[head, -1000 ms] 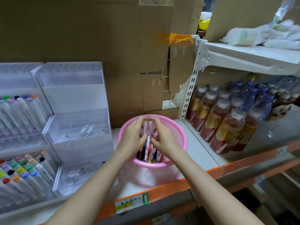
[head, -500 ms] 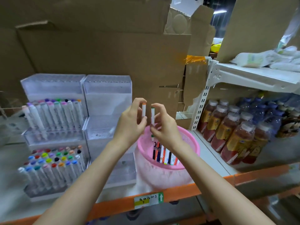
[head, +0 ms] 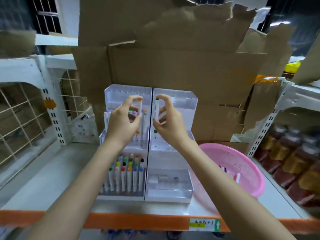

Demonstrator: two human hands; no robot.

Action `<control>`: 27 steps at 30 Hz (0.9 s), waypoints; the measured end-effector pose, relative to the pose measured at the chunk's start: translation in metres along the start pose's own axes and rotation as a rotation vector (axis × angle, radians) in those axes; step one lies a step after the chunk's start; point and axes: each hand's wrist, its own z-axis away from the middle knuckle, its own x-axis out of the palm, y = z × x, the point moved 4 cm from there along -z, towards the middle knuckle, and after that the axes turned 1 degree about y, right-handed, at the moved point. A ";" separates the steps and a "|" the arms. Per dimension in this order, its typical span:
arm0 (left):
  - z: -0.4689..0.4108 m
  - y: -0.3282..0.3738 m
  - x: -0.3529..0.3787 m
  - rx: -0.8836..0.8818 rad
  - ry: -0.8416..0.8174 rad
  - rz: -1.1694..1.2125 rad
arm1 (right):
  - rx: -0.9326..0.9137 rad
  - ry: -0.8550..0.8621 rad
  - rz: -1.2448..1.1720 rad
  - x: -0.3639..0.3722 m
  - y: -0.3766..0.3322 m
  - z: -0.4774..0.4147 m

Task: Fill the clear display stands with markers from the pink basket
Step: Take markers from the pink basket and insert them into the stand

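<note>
Two clear tiered display stands sit side by side on the shelf. The left stand has many coloured-cap markers in its lower and middle tiers. The right stand looks almost bare. My left hand holds an orange-capped white marker upright in front of the left stand's upper tier. Gripped upright in my right hand, a green-capped white marker is in front of the right stand's upper tier. To the right of the stands is the pink basket, with a few markers inside.
Torn brown cardboard lines the back of the shelf. Bottled drinks fill the shelf bay at the right. A white wire-grid panel stands at the left. An orange shelf edge with a price label runs along the front.
Both hands lifted out of the pink basket, each with one marker, and moved left and up in front of the stands. The view swung left, so the basket is now at the right.
</note>
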 end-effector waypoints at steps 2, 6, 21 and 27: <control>-0.005 -0.012 -0.013 -0.004 0.007 -0.005 | -0.002 0.002 -0.017 0.017 -0.010 -0.007; -0.017 -0.033 -0.034 0.032 0.038 -0.010 | 0.011 0.006 -0.061 0.048 -0.027 -0.016; -0.032 -0.072 -0.046 0.124 0.000 0.074 | 0.018 0.129 -0.036 0.095 -0.032 -0.025; -0.028 -0.083 -0.041 0.114 -0.050 0.097 | 0.013 0.146 -0.031 0.099 -0.032 -0.023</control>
